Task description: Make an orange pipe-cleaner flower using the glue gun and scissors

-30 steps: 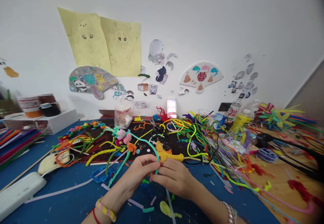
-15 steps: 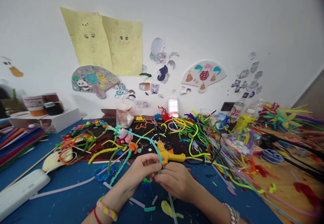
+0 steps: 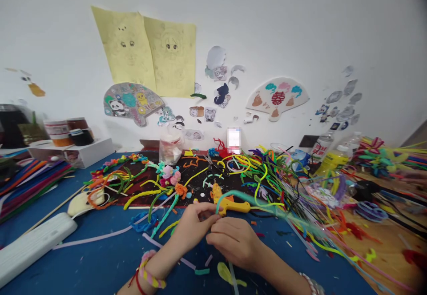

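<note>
A turquoise pipe cleaner (image 3: 230, 193) rises from between my hands and bends over to the right, its far part smeared by motion. My left hand (image 3: 196, 224) is closed, with thumb and fingertips pinching it near its lower end. Against those fingertips, my right hand (image 3: 238, 244) is closed with curled fingers round the same end, which is hidden between the hands. Just beyond my hands lies a yellow hot glue gun (image 3: 235, 205) on the dark mat. A pipe-cleaner flower piece (image 3: 168, 177) with pink and orange blooms lies to the left.
Loose pipe cleaners (image 3: 267, 175) are heaped at right of the mat. A white power strip (image 3: 40, 244) sits at left. Scissors (image 3: 213, 164), a phone (image 3: 234, 140) and drink bottles (image 3: 335, 159) stand or lie at the back. Another person's hand (image 3: 412, 177) shows at far right.
The turquoise pipe cleaner has swung from arching leftward to arching rightward. My hands stay together in much the same place. The view has shifted slightly left.
</note>
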`<state>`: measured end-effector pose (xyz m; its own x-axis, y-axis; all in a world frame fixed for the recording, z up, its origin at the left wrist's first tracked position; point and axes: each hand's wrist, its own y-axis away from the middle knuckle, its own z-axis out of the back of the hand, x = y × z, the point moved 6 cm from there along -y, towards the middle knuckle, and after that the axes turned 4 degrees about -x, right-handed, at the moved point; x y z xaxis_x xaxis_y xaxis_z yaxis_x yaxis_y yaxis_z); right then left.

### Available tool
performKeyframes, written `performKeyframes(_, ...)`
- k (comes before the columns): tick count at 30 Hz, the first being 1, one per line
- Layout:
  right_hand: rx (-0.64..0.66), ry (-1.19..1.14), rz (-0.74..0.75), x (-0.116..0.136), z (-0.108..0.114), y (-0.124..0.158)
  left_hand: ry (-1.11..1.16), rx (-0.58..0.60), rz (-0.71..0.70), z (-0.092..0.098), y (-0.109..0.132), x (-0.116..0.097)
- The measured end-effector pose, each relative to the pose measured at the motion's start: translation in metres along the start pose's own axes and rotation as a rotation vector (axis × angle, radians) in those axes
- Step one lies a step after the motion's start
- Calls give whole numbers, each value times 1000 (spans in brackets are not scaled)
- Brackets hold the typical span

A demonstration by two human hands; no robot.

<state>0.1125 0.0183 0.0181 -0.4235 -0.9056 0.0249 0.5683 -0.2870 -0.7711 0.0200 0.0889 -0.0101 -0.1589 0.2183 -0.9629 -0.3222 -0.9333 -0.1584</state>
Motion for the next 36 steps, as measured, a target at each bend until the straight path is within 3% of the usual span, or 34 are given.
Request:
performKeyframes(2, -79, -108, -156, -10, 2, 2, 30, 18, 25, 0, -1, 1)
performKeyframes(4, -199, -246, -416, -27, 6, 7, 107, 28, 57, 0, -1, 1)
performKeyframes(8, -401, -794, -896, -53, -2, 18, 239, -19, 117, 6, -2, 1)
performKeyframes(12, -478, -1268, -1151, -63, -21, 26, 316, -74, 175, 10, -3, 3)
performKeyframes(16, -542, -1406, -1223, -69, -27, 33, 394, -130, 213, 13, -2, 3)
performKeyframes(21, -512, -1460, -1213, -66, -28, 33, 454, -162, 186, 15, -1, 0)
performKeyframes(25, -536, -1498, -1202, -65, -28, 31, 436, -158, 139, 15, -1, -4)
performKeyframes(31, -525, -1515, -1239, -63, -32, 32, 407, -269, 58, 19, -2, -8)
performKeyframes(36, -583, -1516, -1264, -68, -35, 36, 313, -223, 85, 16, -3, 1)
